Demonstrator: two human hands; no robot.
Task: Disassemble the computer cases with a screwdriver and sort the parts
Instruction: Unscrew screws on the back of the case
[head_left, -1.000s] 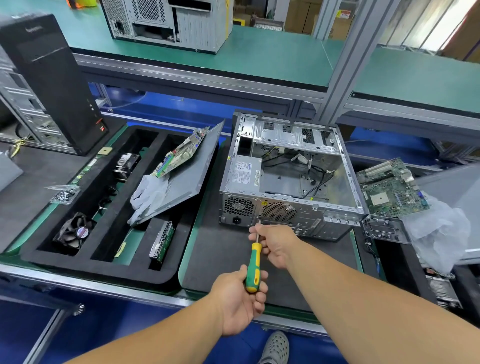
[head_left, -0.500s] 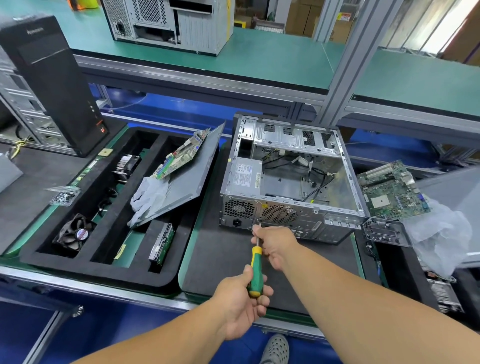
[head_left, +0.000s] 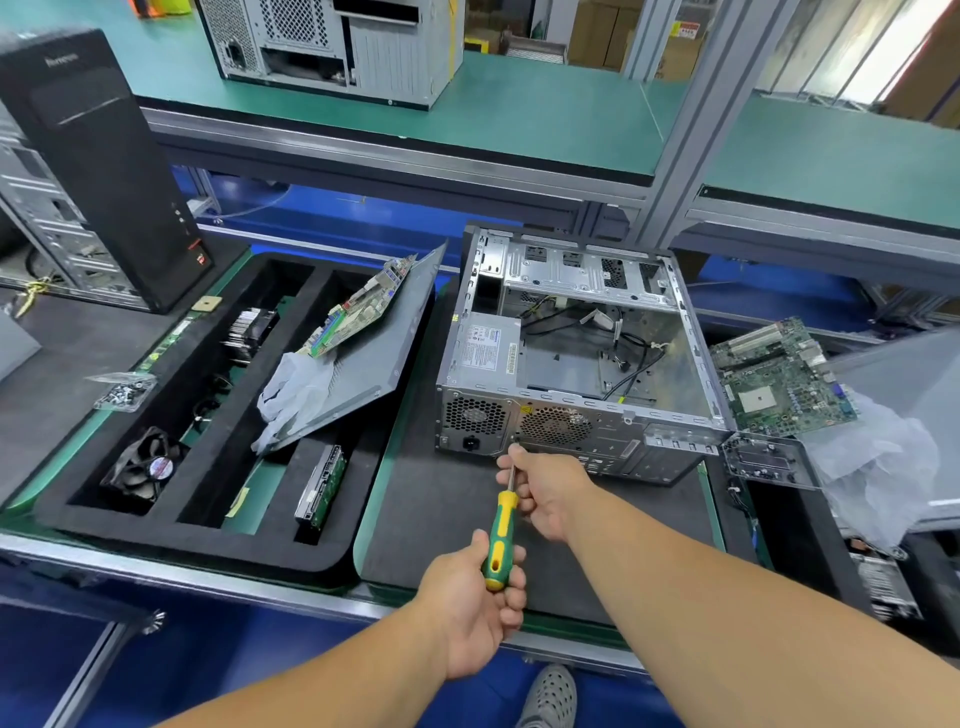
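At the near rear panel of the open computer case (head_left: 571, 364), the screwdriver (head_left: 500, 535) runs lengthwise away from the person, tip at a screw by the power supply. Left hand (head_left: 470, 597) wraps the handle; right hand (head_left: 545, 486), nearer the case, pinches the shaft.

"Did anything move?"
"A little. The left hand (head_left: 475, 597) turned the green and yellow screwdriver (head_left: 500, 540), and its fingers now wrap the handle differently."
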